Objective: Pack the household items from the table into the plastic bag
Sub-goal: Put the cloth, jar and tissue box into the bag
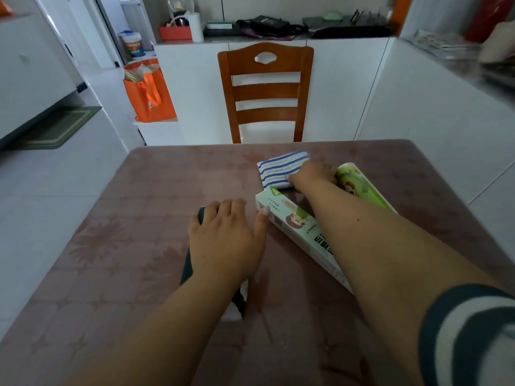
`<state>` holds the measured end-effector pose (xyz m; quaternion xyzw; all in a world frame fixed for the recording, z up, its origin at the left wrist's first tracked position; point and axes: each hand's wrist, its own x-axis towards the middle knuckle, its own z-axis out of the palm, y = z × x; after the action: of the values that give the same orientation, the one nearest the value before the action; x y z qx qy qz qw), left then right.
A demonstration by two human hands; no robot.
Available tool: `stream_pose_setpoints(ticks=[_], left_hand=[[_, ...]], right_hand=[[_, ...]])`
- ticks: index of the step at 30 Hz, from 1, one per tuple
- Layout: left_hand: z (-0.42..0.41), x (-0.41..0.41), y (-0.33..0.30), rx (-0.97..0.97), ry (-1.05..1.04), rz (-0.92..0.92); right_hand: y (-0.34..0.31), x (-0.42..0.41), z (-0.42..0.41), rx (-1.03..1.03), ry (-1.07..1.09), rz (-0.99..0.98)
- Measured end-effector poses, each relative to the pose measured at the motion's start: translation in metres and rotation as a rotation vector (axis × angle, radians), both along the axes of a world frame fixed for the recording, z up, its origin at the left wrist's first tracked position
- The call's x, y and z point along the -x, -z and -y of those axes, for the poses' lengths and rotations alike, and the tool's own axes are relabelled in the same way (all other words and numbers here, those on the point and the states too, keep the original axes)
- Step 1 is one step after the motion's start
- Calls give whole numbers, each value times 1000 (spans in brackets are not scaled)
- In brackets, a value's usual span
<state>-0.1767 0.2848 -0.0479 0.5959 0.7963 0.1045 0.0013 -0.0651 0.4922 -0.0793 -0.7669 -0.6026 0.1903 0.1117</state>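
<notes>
A folded blue-and-white striped cloth [278, 168] lies at the far right of the table [133, 218]. My right hand [313, 174] rests on its near right corner with fingers curled over the edge. Beside it lies a green-and-white roll [359, 182], and in front of it a long white-and-green box [295, 232], both partly under my right forearm. My left hand [225, 235] lies flat, fingers spread, on a dark green flat thing [187, 267] with a white end [232, 313]; I cannot tell whether this is the plastic bag.
A wooden chair [266, 90] stands at the table's far edge. An orange shopping bag [149, 93] sits on a low white stand to the left. White cabinets with a cluttered counter [278, 29] run behind and along the right.
</notes>
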Motion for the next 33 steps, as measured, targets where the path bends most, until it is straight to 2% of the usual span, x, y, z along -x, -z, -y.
stream_pose_setpoints(ticks=[2,7,9,12,13,14,16,17,18,20,22,24,26,28,31,33], left_hand=[[0,0,1,-6,-2,1],[6,1,-6,-27,-20,110],[11,0,-16,-78,-46,309],[19,-3,-47,-183,-108,856],[23,-4,-60,-223,-107,896],[28,-4,-72,-262,-76,805],[38,-2,-95,-343,15,500],[43,-1,-107,-352,64,425],[49,0,-119,-309,113,429],[64,2,-141,-142,177,568],[81,7,-155,-51,207,628],[100,21,-164,-100,158,701],[118,36,-169,-188,70,786],[140,48,-176,-253,-23,836],[173,59,-184,-324,-104,896],[193,62,-185,-317,-143,927]], right_hand=[[-6,1,0,-16,-32,-116],[-41,-13,44,-250,19,-698],[-62,-20,71,-332,16,-851],[-87,-31,115,-275,-81,-1084],[-96,-36,131,-244,-140,-1103],[-104,-40,147,-217,-203,-1090],[-119,-48,175,-161,-331,-1027],[-127,-51,189,-134,-397,-999],[-134,-53,201,-109,-457,-976],[-145,-54,221,-70,-508,-984],[-153,-52,237,-73,-427,-1110],[-154,-47,257,-92,-258,-1219],[-142,-42,288,-79,-255,-1169],[-117,-41,328,26,-546,-1073],[-87,-39,381,268,-1122,-587],[-67,-30,402,321,-1258,-442]])
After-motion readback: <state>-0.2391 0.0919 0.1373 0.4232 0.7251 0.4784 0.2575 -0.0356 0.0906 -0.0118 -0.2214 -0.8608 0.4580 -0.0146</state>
